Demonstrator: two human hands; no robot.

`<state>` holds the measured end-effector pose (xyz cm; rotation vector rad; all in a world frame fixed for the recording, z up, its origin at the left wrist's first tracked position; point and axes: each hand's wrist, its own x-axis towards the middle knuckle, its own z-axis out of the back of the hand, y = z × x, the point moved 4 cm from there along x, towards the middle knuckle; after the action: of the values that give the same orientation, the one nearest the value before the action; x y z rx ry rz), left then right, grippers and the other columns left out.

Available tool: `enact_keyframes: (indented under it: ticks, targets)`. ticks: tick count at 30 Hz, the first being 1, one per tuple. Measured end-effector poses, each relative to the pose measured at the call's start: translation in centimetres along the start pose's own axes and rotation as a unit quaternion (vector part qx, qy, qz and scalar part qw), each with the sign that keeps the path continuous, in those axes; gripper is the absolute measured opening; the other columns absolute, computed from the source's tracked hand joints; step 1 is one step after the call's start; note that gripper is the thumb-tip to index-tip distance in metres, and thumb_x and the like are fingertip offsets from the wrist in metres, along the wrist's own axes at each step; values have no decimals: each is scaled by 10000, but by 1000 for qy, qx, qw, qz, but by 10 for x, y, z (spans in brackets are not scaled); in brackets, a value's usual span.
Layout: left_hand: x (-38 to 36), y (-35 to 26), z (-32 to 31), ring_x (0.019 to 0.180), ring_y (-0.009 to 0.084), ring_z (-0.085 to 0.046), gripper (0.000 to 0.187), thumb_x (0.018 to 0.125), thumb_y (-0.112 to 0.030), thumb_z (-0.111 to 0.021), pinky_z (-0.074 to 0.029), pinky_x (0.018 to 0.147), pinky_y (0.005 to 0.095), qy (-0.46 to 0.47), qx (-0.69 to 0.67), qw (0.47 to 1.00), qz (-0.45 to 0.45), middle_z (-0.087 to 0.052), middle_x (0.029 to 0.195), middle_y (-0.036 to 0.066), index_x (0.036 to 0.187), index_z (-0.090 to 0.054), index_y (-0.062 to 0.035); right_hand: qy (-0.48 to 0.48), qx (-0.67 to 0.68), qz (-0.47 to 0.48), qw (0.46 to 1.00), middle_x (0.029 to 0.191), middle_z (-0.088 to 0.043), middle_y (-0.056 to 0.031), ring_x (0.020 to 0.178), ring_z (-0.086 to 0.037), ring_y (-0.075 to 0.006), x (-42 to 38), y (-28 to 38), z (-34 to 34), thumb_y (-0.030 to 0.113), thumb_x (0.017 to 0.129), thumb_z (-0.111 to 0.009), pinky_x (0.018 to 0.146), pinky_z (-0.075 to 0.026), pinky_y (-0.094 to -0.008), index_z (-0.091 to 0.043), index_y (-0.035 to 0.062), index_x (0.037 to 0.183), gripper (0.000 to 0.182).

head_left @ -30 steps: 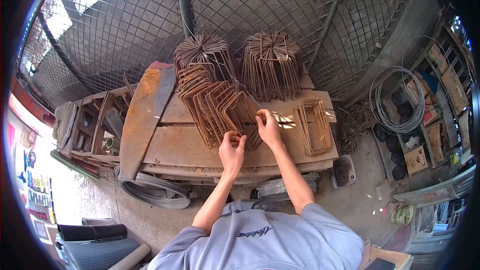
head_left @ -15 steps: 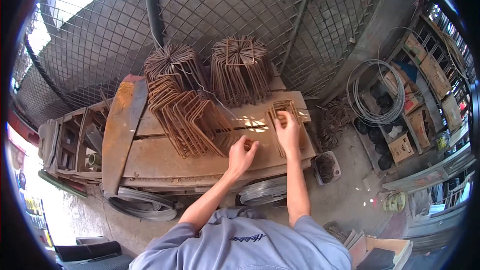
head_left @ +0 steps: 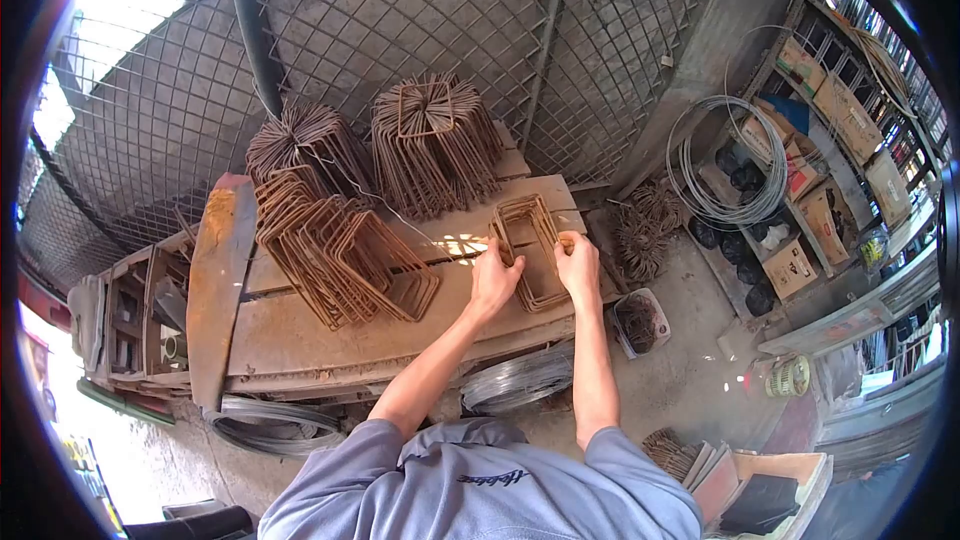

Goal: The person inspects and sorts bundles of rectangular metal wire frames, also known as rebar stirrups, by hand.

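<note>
A small stack of rusty rectangular rebar stirrups (head_left: 547, 228) lies on the right part of the wooden table (head_left: 300, 335). My left hand (head_left: 495, 280) is closed on its left side, the thumb towards the middle. Across from it, my right hand (head_left: 578, 267) pinches the right side. The fingertips of both hands are partly hidden. To the left, a leaning row of loose stirrups (head_left: 335, 245) spreads over the boards. Behind stand two round bundles of stirrups, the left bundle (head_left: 305, 145) with a light wire on it and the right bundle (head_left: 437, 150) with one stirrup flat on top.
A wire mesh fence (head_left: 420, 20) rises behind the table. Wire coils (head_left: 520, 380) lie below its front edge. A white bucket (head_left: 640, 320) stands on the floor at right, near a shelf with cardboard boxes (head_left: 790, 268) and a hanging wire coil (head_left: 735, 195). A rusty metal sheet (head_left: 218, 285) covers the left end.
My left hand has moved right, from beside the loose row to the small stack. My right hand has shifted to the stack's right side. The view has turned slightly.
</note>
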<state>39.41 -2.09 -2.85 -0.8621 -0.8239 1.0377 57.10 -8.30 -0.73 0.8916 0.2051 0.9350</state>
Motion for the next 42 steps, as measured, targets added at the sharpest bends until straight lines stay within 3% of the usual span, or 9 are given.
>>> enact_keyframes:
  ticks: [6,8,16,20,23,28,30,37,42]
  targets:
    - [-1,-8,3,746,296,-691,354,811,-184,-756,-547,713,398,-3,-5,1000,13,-691,797,194,994,-594,71,0,-6,40,999,993,-712,-205,935,-699,-358,5,-3,-6,67,870,-691,810,-546,-444,-671,-10,1047,194]
    - [-1,-7,2,737,320,-690,327,803,-177,-741,-545,706,417,-14,-5,1000,5,-684,775,193,983,-600,56,-30,-3,69,997,877,-725,-208,822,-727,-333,4,3,-2,50,859,-691,742,-562,-397,-679,-38,1020,184]
    - [-1,-17,9,720,337,-681,296,795,-157,-712,-542,701,433,-36,3,999,-4,-667,747,190,982,-601,44,-24,1,39,999,891,-731,-207,815,-735,-294,3,8,1,50,838,-712,734,-566,-368,-682,-48,1025,214]
    - [-3,-34,23,664,261,-655,279,815,-131,-699,-538,658,390,-33,-44,998,2,-648,712,151,1000,-589,46,-58,52,62,995,879,-739,-178,786,-730,-230,0,27,14,39,832,-719,722,-562,-336,-684,-47,1032,221]
    - [-10,-54,43,654,192,-642,259,841,-107,-698,-530,625,340,-37,-81,996,0,-649,718,118,1019,-587,46,-64,105,75,990,866,-738,-177,796,-739,-274,-4,50,26,63,854,-708,723,-568,-357,-681,-41,1027,204]
    - [-26,-67,86,731,54,-605,238,909,-106,-740,-506,625,231,-86,-142,985,-48,-644,812,25,1046,-587,13,-42,181,101,977,836,-738,-125,745,-714,-165,-12,93,28,45,846,-724,680,-552,-301,-678,-35,1010,188]
    - [-35,-79,109,742,49,-601,248,906,-102,-744,-504,629,224,-103,-156,981,-46,-639,833,21,1055,-582,13,-16,228,103,968,813,-716,-63,708,-661,-97,-18,118,27,32,861,-716,652,-532,-265,-682,-23,1014,166]
    - [-61,-95,183,765,43,-596,271,910,-95,-751,-497,653,194,-192,-181,963,-59,-633,884,1,1104,-585,-5,63,352,147,922,815,-684,-16,700,-616,-55,-26,192,-1,20,860,-727,626,-509,-232,-679,-14,1022,172]
    - [-73,-82,224,738,33,-555,280,897,-104,-771,-466,651,186,-286,-166,942,-58,-617,873,-16,1101,-603,-12,131,340,210,907,800,-686,-25,694,-619,-72,-29,237,-33,44,846,-735,656,-512,-247,-685,-15,1010,181]
